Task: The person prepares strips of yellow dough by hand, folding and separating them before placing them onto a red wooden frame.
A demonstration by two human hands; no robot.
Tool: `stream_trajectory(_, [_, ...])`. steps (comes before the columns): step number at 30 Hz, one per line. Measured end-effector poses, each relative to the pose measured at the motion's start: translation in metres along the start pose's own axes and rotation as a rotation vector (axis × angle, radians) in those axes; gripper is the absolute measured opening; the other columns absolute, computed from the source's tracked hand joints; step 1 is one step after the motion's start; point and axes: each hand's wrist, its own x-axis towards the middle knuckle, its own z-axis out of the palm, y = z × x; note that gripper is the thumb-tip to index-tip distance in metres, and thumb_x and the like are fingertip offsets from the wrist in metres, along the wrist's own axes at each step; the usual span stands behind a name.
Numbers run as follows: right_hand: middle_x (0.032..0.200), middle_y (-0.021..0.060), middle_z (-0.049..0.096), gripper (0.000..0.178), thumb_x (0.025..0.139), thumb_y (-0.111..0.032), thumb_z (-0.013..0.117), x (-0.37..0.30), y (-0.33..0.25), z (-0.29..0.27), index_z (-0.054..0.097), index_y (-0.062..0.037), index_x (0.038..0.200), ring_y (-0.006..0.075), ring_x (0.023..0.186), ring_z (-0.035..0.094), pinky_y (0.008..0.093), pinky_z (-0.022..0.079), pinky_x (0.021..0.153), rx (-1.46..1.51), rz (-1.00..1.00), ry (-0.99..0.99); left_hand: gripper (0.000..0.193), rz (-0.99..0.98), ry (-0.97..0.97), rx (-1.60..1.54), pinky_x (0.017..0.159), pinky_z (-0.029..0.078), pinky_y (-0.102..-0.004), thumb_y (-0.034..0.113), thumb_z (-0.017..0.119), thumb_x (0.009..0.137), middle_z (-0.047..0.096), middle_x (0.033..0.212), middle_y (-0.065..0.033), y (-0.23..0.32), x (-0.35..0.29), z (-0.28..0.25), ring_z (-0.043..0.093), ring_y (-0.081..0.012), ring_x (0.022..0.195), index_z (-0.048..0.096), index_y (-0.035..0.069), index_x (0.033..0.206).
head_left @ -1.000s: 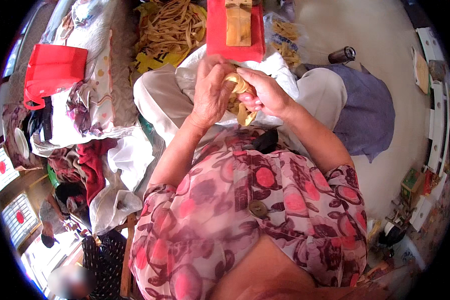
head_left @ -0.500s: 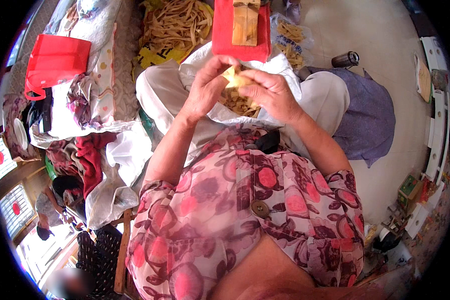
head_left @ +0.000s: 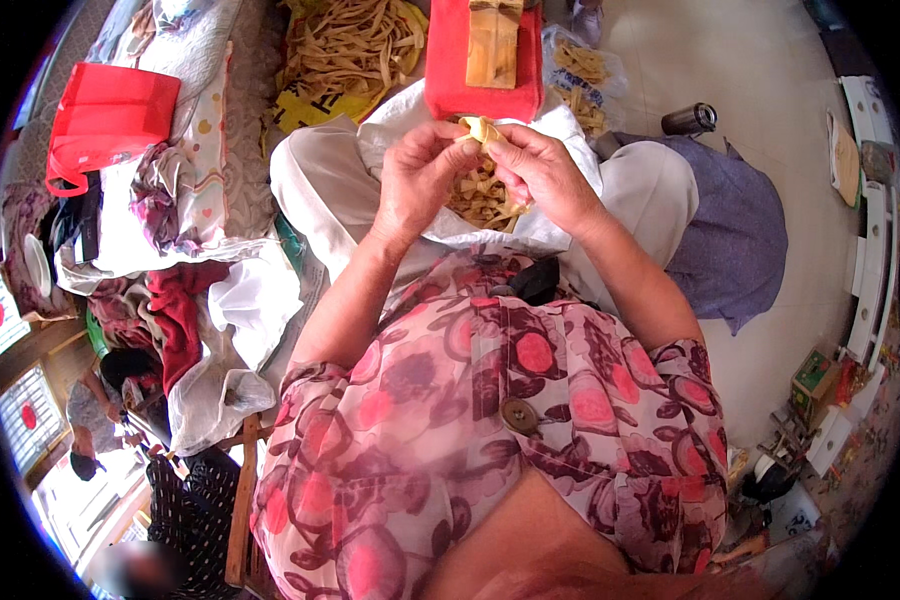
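Note:
Between my fingertips, above my lap, is a folded pale-yellow flat strip (head_left: 481, 128). My left hand (head_left: 420, 172) pinches its left side with thumb and forefinger, and my right hand (head_left: 552, 178) grips its right side. Just below both hands, many short straw-coloured pieces (head_left: 482, 203) lie in a white cloth or sack (head_left: 548, 232) spread over my lap. The strip's underside and parts of its folds are hidden by my fingers. Straight ahead, a wooden block (head_left: 491, 55) rests on a red pad (head_left: 448, 75), apart from my hands.
A heap of long strips (head_left: 355, 45) lies on yellow sheeting ahead on the left. To the right are a plastic bag of pieces (head_left: 582, 70), a dark bottle (head_left: 689, 120) and a grey-blue cloth (head_left: 735, 230). A red bag (head_left: 115, 115) sits on the bedding at left.
My hands have come closer together and level with each other around the strip. The strip looks more tightly folded, and my right fingers now curl beneath it.

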Motion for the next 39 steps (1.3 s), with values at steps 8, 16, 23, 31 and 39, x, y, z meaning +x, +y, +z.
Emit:
stream_trajectory(8, [0.057,-0.0071,0.034,0.037,0.095,-0.044,0.042,0.001,-0.003,-0.035,0.051,-0.0078,0.095,0.0014,0.046,0.027,0.0172,0.021,0.04,0.442,0.052,0.108,0.011,0.139,-0.005,0.238,0.068,0.049,-0.0217,0.005,0.065,0.082,0.065,0.081,-0.004,0.017,0.003,-0.02,0.062,-0.0096,0.075,0.063,0.0,0.092])
stream_trajectory(16, [0.064,-0.0044,0.047,0.013,0.09,-0.019,0.056,0.001,0.006,-0.005,0.051,-0.0069,0.091,0.0028,0.052,0.041,0.0185,0.033,0.044,-0.044,0.003,0.076,0.037,0.656,-0.047,0.97,0.071,0.049,-0.0377,0.006,0.066,0.07,0.061,0.091,-0.0134,0.034,-0.004,0.006,0.06,-0.0311,0.083,0.056,0.006,0.105])
stream_trajectory(23, [0.065,-0.0006,0.052,0.02,0.088,-0.019,0.058,-0.002,0.019,-0.007,0.055,-0.0014,0.079,0.0064,0.056,0.045,0.0241,0.039,0.051,-0.208,0.0,0.042,0.026,0.756,-0.31,1.281,0.066,0.048,-0.0378,0.012,0.059,0.075,0.057,0.093,-0.0074,0.0,0.017,-0.016,0.058,-0.0281,0.076,0.055,0.008,0.1])
stream_trajectory(31, [0.059,0.0069,0.051,0.021,0.086,-0.018,0.057,0.002,-0.006,0.018,0.055,0.0014,0.077,0.0131,0.057,0.048,0.0319,0.039,0.054,-0.453,-0.246,0.119,0.018,0.943,-0.219,1.315,0.053,0.047,-0.0367,0.015,0.06,0.072,0.057,0.072,-0.0038,-0.02,0.074,-0.055,0.059,-0.0253,0.063,0.05,0.012,0.087])
stream_trajectory(39, [0.061,0.0,0.055,0.023,0.086,-0.021,0.06,0.053,-0.008,-0.046,0.062,0.0012,0.08,0.0058,0.056,0.047,0.0246,0.037,0.049,-0.381,-0.235,0.402,0.015,-0.136,-0.21,-0.105,0.051,0.039,-0.021,0.018,0.047,0.096,0.048,0.073,0.0043,-0.009,0.088,-0.02,0.043,-0.0045,0.06,0.056,0.007,0.099])
